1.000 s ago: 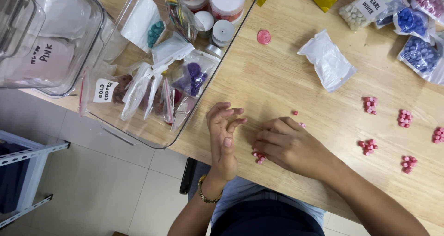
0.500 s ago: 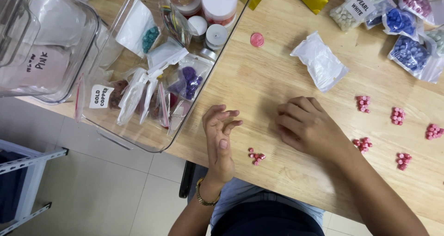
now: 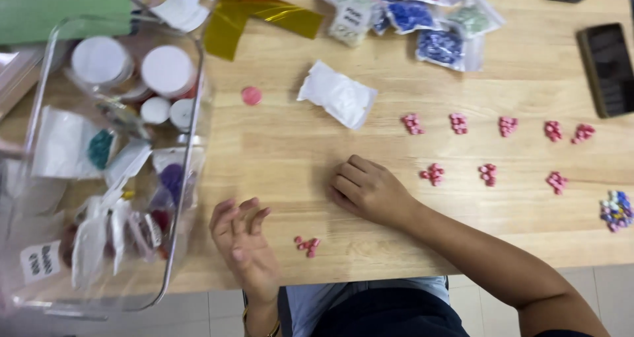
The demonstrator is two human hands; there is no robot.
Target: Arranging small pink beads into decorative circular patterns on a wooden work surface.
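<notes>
My left hand (image 3: 241, 241) hovers palm-up over the wooden table's (image 3: 297, 172) front edge, fingers loosely apart, nothing visible in it. A small cluster of pink beads (image 3: 307, 245) lies just right of it, untouched. My right hand (image 3: 366, 188) rests knuckles-up on the table above that cluster, fingers curled under; whether anything is inside them is hidden. Several more pink bead clusters (image 3: 434, 174) lie in two rows to the right of my right hand.
A clear plastic bin (image 3: 188, 178) of small bags and white-lidded jars stands at the left. A white pouch (image 3: 338, 99), a pink disc (image 3: 251, 96), gold foil (image 3: 264, 16), bags of coloured beads (image 3: 439, 46), a dark phone (image 3: 607, 69) and a mixed bead pile (image 3: 616, 210) are on the table.
My right hand has lifted off the small pink cluster near the edge and moved up and away from it. My left hand stays palm-up. The view has shifted right.
</notes>
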